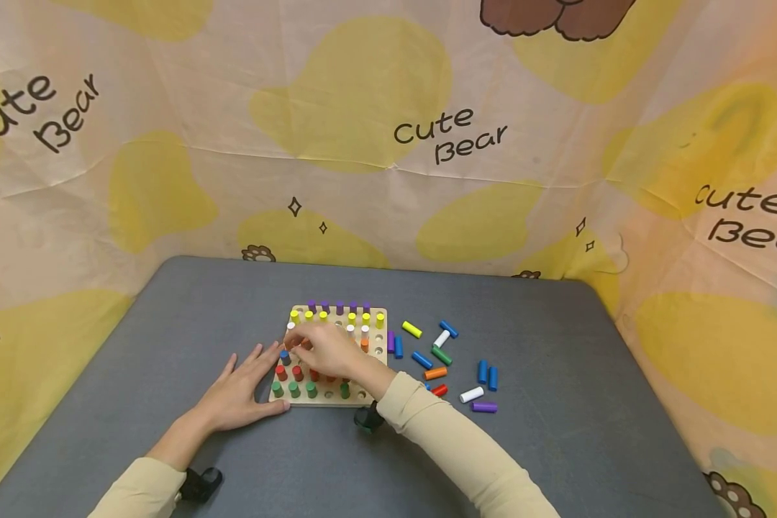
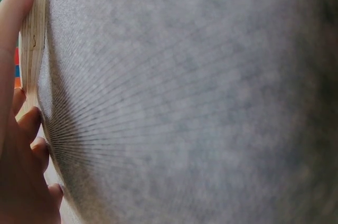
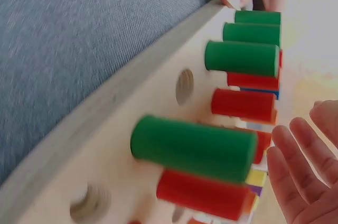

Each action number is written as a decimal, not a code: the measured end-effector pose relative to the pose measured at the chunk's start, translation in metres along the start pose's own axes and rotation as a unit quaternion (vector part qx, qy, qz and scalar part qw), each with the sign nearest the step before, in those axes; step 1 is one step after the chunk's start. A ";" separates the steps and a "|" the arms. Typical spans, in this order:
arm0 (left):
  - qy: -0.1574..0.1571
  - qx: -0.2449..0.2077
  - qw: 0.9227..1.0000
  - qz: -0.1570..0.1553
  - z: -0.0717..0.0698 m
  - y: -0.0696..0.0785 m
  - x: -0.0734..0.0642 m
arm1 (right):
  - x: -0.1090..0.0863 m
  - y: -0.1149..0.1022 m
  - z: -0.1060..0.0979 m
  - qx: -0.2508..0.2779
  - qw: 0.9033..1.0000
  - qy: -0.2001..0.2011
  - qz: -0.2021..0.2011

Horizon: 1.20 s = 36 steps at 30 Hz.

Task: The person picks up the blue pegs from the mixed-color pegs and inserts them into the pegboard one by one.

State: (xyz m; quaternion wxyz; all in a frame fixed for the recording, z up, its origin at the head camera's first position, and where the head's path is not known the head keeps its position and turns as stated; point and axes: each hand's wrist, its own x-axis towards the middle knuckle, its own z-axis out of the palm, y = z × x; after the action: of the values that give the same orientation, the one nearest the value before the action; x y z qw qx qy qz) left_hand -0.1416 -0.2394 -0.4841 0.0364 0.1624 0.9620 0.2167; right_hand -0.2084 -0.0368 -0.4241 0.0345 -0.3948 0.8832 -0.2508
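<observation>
A wooden pegboard [image 1: 377,396] lies on the grey table with rows of purple, yellow, white, orange, blue, red and green pegs. My left hand [image 1: 242,392] rests at its left side, fingers spread and thumb on the near left corner. In the left wrist view that thumb [image 2: 18,2] lies against the board's edge. Over the board's left part, my right hand [image 1: 329,350] bends down with fingertips close to the blue peg [image 1: 285,357] and the white peg at the left end. I cannot tell what lies between its fingertips. The right wrist view shows its fingers [image 3: 301,160] beside standing green pegs [image 3: 195,147].
Loose pegs lie right of the board, among them a yellow peg [image 1: 411,329], an orange peg [image 1: 436,373], a white peg [image 1: 471,394], a purple peg [image 1: 484,407] and several blue ones. Open holes [image 3: 185,86] show in the green row. A printed cloth [image 1: 362,216] hangs behind the table.
</observation>
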 end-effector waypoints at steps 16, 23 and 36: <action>-0.004 0.001 1.000 -0.007 -0.001 0.001 0.000 | -0.019 0.026 -0.037 -0.025 0.999 0.034 -0.029; -0.009 0.000 1.000 -0.010 -0.002 0.003 -0.001 | -0.032 0.045 -0.053 -0.032 0.998 0.058 -0.021; -0.006 -0.002 1.000 -0.009 -0.002 0.003 -0.002 | -0.060 0.087 -0.066 -0.002 0.997 0.074 0.007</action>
State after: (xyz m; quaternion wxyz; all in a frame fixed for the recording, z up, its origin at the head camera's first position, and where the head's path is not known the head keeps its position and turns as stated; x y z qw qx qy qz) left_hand -0.1392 -0.2385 -0.4815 0.0447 0.1555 0.9627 0.2168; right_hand -0.2435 0.0822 -0.4156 -0.0298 -0.3688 0.8866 -0.2774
